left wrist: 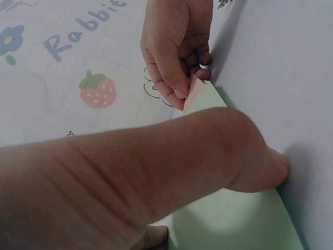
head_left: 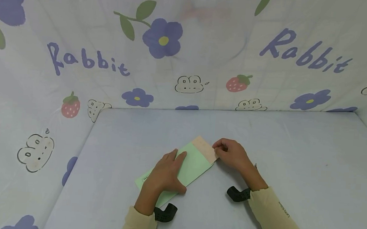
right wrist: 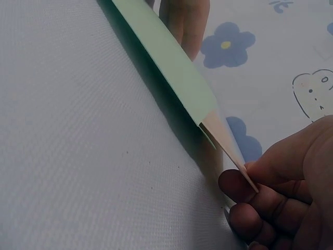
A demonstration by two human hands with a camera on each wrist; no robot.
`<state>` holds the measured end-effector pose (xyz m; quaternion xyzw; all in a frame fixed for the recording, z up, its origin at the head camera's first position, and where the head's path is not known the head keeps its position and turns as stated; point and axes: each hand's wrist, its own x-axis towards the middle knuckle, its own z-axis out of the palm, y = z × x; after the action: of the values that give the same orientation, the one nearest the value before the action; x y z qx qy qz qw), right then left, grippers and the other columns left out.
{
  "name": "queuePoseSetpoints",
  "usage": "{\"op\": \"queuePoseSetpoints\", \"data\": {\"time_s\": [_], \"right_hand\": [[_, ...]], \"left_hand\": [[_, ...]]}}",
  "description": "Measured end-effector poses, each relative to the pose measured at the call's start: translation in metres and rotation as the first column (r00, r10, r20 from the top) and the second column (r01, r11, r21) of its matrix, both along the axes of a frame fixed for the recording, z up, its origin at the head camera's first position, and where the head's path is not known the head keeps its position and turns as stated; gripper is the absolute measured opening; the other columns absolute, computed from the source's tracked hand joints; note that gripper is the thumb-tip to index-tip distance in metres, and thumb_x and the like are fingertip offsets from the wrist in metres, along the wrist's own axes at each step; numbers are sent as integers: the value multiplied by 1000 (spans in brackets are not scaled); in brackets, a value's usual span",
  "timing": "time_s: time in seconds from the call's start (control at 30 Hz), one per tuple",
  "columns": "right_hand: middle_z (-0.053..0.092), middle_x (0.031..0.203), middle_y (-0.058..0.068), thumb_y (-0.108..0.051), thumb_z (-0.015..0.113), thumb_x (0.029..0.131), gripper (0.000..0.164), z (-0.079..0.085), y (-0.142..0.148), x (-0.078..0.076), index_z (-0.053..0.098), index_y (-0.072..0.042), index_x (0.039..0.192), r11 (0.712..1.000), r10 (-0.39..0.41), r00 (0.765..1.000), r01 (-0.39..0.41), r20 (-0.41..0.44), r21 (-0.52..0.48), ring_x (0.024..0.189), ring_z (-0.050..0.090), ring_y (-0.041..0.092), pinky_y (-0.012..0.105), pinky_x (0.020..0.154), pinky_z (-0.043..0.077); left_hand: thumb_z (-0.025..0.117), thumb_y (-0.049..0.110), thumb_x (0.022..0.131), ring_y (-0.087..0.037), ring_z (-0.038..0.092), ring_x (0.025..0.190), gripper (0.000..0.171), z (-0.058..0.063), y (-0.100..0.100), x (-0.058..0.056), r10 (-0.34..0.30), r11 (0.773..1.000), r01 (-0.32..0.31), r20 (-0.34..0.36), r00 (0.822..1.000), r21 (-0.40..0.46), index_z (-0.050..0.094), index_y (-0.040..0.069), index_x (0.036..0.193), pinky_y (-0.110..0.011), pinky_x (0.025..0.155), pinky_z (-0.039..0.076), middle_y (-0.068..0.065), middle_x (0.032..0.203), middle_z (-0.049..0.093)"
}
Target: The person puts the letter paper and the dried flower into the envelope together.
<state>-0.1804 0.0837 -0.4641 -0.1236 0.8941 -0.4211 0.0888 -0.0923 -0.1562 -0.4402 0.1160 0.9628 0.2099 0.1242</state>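
Note:
A flat light green paper sleeve [head_left: 196,164] lies slantwise on the table, with small dark print near its lower left end. From its upper right end sticks out a peach-coloured card [head_left: 205,148]. My left hand [head_left: 165,174] rests on the sleeve with fingers spread, the thumb reaching over its near edge. My right hand [head_left: 233,154] pinches the outer corner of the card between thumb and forefinger. The right wrist view shows the card [right wrist: 226,140] coming out between the sleeve's two layers. How much of the card lies inside is hidden.
The pale table [head_left: 294,163] reaches back to a hanging cloth [head_left: 212,56] printed with flowers, strawberries and "Rabbit". The cloth also runs along the left side. Black curved pieces [head_left: 166,213] stick out from both wrists.

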Motion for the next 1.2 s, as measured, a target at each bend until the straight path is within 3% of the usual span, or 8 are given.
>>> {"op": "queuePoseSetpoints", "data": {"time_s": [1.2], "right_hand": [[67, 89, 2, -12, 57, 95, 19, -5, -1, 0, 73, -6, 103, 1000, 16, 1000, -16, -22, 7, 77, 54, 19, 35, 68, 44]], "left_hand": [[88, 25, 65, -39, 30, 144, 105, 3, 1, 1, 14, 1000, -14, 14, 1000, 8, 37, 8, 155, -50, 113, 30, -23, 158, 30]]}}
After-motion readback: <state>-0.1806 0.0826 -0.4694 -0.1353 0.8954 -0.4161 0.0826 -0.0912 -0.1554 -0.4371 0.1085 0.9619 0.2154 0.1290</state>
